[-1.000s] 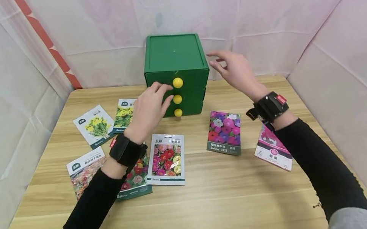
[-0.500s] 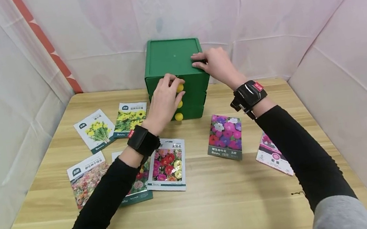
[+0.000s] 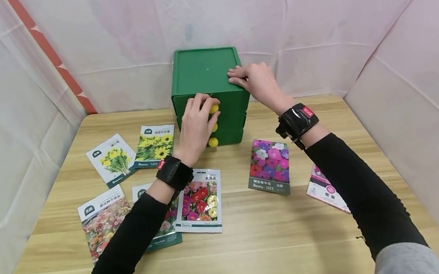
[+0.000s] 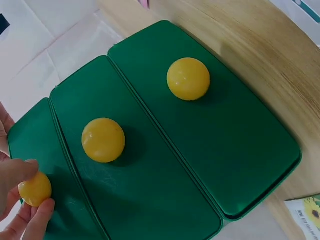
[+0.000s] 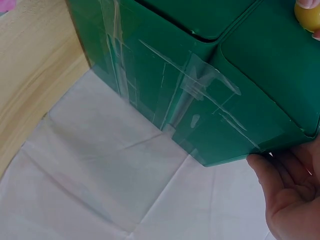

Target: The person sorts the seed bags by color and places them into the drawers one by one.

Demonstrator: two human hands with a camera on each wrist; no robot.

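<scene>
**Green drawer box held at top knob and top edge**

Green plastic three-drawer box (image 3: 206, 83) with round yellow knobs, standing at 12 o'clock on the light wooden table (image 3: 258, 251), against the pale cloth backdrop. All three drawer fronts flush in the left wrist view. Top yellow knob (image 4: 35, 189) pinched between thumb and fingertips of the left hand (image 3: 197, 123); middle knob (image 4: 103, 140) and bottom knob (image 4: 188, 79) untouched. Right hand (image 3: 256, 84) laid on the box's top right edge, fingers straight across the lid, nothing gripped; palm seen at the box corner in the right wrist view. Clear tape strips (image 5: 200, 85) stuck on the box's side wall.

Seed packets spread around the table:
- yellow-flower packet (image 3: 111, 160) and sunflower packet (image 3: 156, 145) at 10 o'clock
- mixed wildflower packet (image 3: 102, 222) at 8 o'clock
- red and pink flower packet (image 3: 199, 201) near centre, just beside the left forearm
- purple and pink flower packet (image 3: 269, 166) at 3 o'clock
- pink packet (image 3: 327, 192) partly hidden under the right sleeve
</scene>
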